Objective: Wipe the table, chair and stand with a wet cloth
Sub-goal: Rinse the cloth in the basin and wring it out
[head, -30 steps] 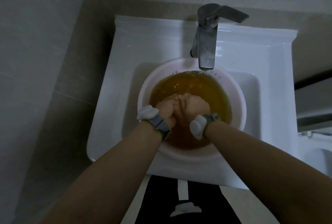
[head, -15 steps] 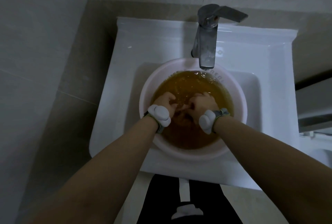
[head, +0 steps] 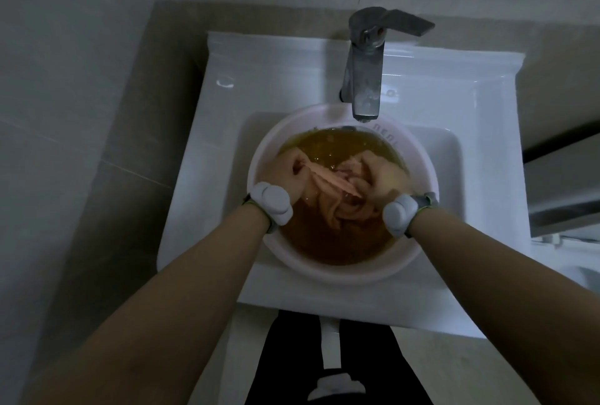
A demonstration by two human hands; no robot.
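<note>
Fingers of left hand and right hand clutch the pink cloth in a basin lettered "…ENI".

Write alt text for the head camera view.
The left hand and right hand grip a pinkish cloth in a round pink plastic basin of brownish water, set in a white ceramic sink under a grey metal faucet.

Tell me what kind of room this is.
Most likely a bathroom or washroom: a white ceramic sink with a metal tap, tiled walls around it, and a pink basin of water sitting in the sink.
</note>
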